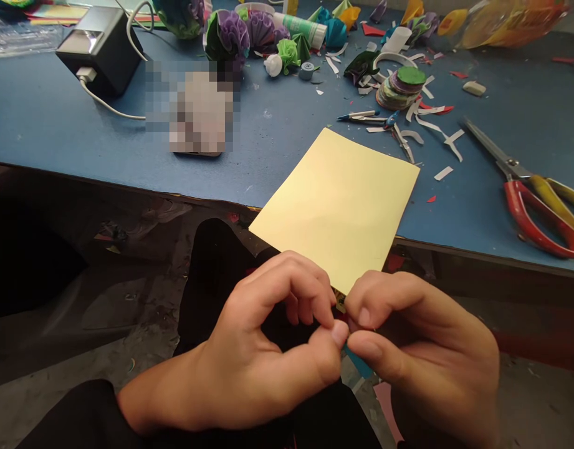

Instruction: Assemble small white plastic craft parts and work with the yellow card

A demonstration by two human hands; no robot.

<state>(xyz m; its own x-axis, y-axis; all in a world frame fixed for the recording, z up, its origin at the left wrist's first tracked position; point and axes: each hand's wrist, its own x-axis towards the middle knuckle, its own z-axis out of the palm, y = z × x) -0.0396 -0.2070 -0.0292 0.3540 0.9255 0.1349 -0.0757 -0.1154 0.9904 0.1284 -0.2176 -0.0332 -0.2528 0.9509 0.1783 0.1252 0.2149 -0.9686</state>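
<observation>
Above my lap, my left hand (277,355) is closed in a pinch, thumb pressed to the forefinger. Close against it, my right hand (431,349) also pinches, its thumb and forefinger almost meeting the left fingertips. Whatever lies between the fingertips is too small or hidden to make out. Just beyond both hands, a pale yellow sheet of paper (343,193) lies on the table with its near corner hanging over the edge. A bit of teal paper (359,362) shows below the fingertips; I cannot tell whether it is held or lies lower down.
Scissors (515,168) with red and yellow handles lie right on the blue table (104,146). Behind the sheet are a compass (389,118), paper scraps (440,131), a tape roll (399,62), a glue stick (300,30) and an eraser (474,88). A black box (102,53) with a cable stands left.
</observation>
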